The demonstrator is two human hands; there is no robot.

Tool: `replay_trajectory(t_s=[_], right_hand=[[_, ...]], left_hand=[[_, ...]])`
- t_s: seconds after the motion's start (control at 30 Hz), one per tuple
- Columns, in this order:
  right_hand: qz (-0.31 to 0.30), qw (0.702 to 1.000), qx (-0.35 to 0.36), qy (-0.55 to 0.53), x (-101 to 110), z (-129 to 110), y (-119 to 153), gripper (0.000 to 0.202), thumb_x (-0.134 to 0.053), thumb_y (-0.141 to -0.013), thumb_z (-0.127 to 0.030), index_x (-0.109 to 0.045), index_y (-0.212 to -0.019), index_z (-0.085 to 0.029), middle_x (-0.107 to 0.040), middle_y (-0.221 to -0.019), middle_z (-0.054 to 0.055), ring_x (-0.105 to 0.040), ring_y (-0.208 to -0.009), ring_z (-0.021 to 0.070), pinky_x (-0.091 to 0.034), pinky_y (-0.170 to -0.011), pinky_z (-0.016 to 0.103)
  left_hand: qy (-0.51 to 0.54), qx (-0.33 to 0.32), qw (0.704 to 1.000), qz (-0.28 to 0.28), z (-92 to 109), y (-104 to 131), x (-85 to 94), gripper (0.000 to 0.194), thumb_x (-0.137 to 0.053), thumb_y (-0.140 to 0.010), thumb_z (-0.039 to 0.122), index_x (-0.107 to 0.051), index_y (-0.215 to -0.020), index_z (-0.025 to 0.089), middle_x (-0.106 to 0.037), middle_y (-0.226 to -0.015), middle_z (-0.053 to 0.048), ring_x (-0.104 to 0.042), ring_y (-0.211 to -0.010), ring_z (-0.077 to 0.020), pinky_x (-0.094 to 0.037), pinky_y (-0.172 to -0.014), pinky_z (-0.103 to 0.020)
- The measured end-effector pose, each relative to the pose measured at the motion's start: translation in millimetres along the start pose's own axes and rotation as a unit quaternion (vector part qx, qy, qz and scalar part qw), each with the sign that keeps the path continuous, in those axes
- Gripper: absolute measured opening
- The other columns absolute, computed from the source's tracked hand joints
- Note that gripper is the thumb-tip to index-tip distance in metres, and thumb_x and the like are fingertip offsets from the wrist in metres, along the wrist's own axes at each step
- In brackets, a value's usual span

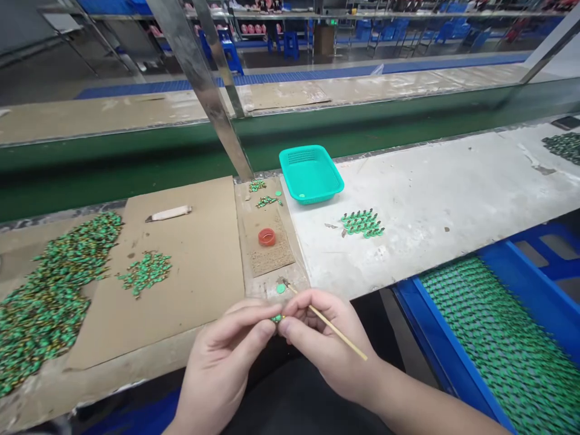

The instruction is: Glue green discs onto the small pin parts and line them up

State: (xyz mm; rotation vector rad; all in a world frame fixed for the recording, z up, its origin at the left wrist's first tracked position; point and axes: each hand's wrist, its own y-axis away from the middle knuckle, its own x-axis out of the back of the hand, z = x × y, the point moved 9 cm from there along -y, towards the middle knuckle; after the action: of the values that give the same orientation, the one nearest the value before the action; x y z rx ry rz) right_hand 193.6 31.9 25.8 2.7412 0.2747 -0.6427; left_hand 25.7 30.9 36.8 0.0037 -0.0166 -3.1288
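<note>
My left hand [231, 350] pinches a small green piece [277, 318] between thumb and forefinger. My right hand [328, 341] meets it from the other side, fingertips at the same piece, a bit of yellow showing between them. A thin wooden stick [338, 331] with a dark tip also lies in my right hand, slanting up to the left. Just beyond the fingers is a flat green disc [281, 289] on the table. Farther up, a red round lid [266, 237] rests on a small cardboard piece [278, 257].
Green pieces form a large pile [58, 284] and a smaller one [145, 272] at left, near a wrapped tool [171, 213]. A teal basket [312, 175] stands behind rows of green pieces [362, 223]. A blue tray [493, 368] holds many green parts at right. A metal post [203, 84] rises behind.
</note>
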Motion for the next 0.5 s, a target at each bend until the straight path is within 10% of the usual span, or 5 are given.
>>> replay_trajectory(t_s=[0.27, 0.4, 0.5], right_hand=[[-0.014, 0.995, 0.059, 0.079, 14.4, 17.6, 9.7, 0.011, -0.083, -0.101, -0.025, -0.079, -0.109, -0.022, -0.087, -0.091, 0.003, -0.085, -0.085, 0.0186, -0.068, -0.084, 0.03], [-0.028, 0.898, 0.26, 0.353, 30.7, -18.8, 10.2, 0.055, -0.053, -0.111, -0.01, -0.057, -0.165, -0.021, -0.08, -0.15, 0.017, -0.08, -0.135, 0.0266, -0.064, -0.12, 0.05], [-0.034, 0.851, 0.295, 0.433, 40.4, -33.8, 0.6, 0.06, -0.047, -0.114, -0.011, -0.048, -0.173, -0.019, -0.073, -0.162, 0.02, -0.07, -0.152, 0.0291, -0.06, -0.128, 0.053]], left_hand=[[0.057, 0.071, 0.995, 0.042, -37.0, 12.2, -3.3, 0.026, -0.101, -0.081, 0.057, -0.093, -0.091, 0.033, -0.077, -0.065, -0.003, -0.071, -0.056, -0.0138, -0.062, -0.055, -0.02], [-0.13, -0.028, 0.989, 0.067, -19.7, -12.2, 23.4, 0.015, -0.092, -0.092, 0.049, -0.092, -0.094, 0.035, -0.088, -0.088, -0.002, -0.08, -0.074, -0.0146, -0.065, -0.069, -0.019], [-0.256, -0.117, 0.959, 0.003, -5.2, -34.6, 19.2, 0.007, -0.084, -0.099, 0.039, -0.091, -0.099, 0.037, -0.09, -0.101, 0.001, -0.084, -0.091, -0.0154, -0.066, -0.084, -0.021]])
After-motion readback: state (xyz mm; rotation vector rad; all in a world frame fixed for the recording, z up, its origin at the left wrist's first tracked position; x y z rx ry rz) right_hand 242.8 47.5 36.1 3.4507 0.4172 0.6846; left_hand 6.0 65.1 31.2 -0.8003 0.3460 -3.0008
